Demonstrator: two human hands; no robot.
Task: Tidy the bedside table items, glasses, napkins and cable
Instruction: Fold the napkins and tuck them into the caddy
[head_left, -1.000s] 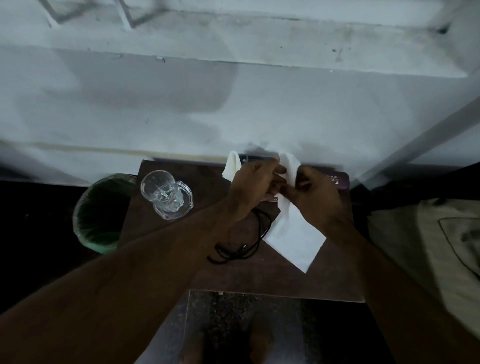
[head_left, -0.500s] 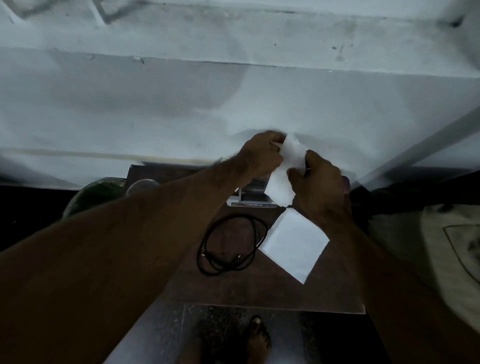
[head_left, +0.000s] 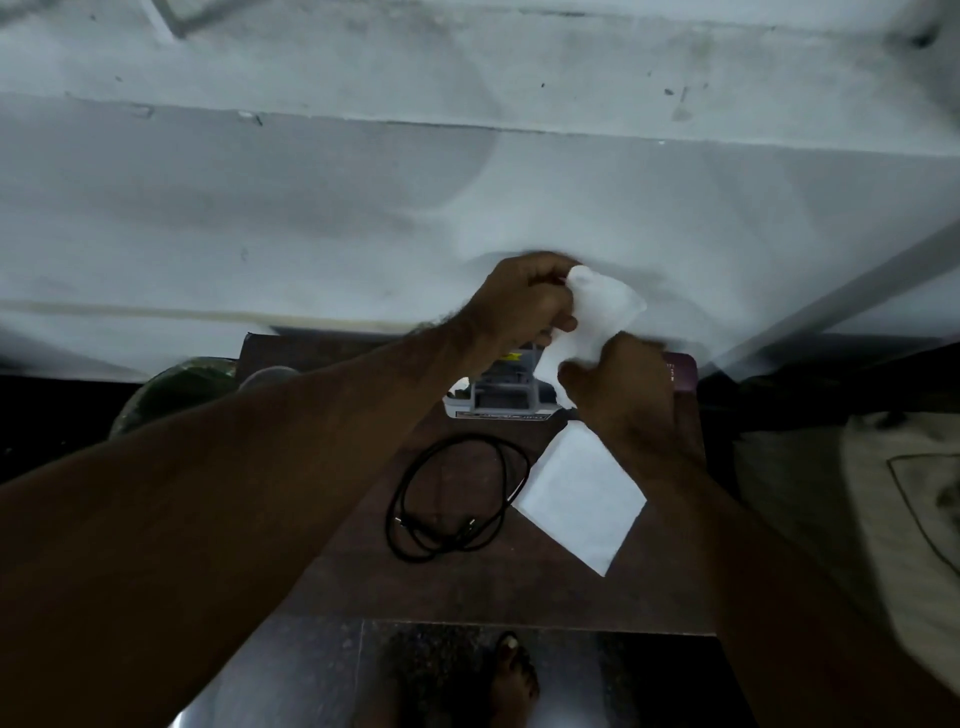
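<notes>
Both hands hold one white napkin (head_left: 597, 317) up above the back of the brown bedside table (head_left: 467, 587). My left hand (head_left: 524, 301) pinches its upper edge and my right hand (head_left: 618, 384) grips its lower edge. A second white napkin (head_left: 582, 499) lies flat and folded on the table's right half. To its left lies a coiled black cable (head_left: 457, 499). Only the rim of the drinking glass (head_left: 267, 375) shows at the table's left, behind my left forearm.
A white and grey box (head_left: 498, 400) lies at the table's back, below the hands, and a dark maroon item (head_left: 680, 371) at the back right corner. A green bin (head_left: 171, 389) stands left of the table. Bedding (head_left: 883, 493) is on the right. My foot (head_left: 511, 675) is on the floor.
The hands have lifted the crumpled napkin off the table and raised it toward the wall. The folded napkin and the cable now lie uncovered. My left forearm now hides most of the glass.
</notes>
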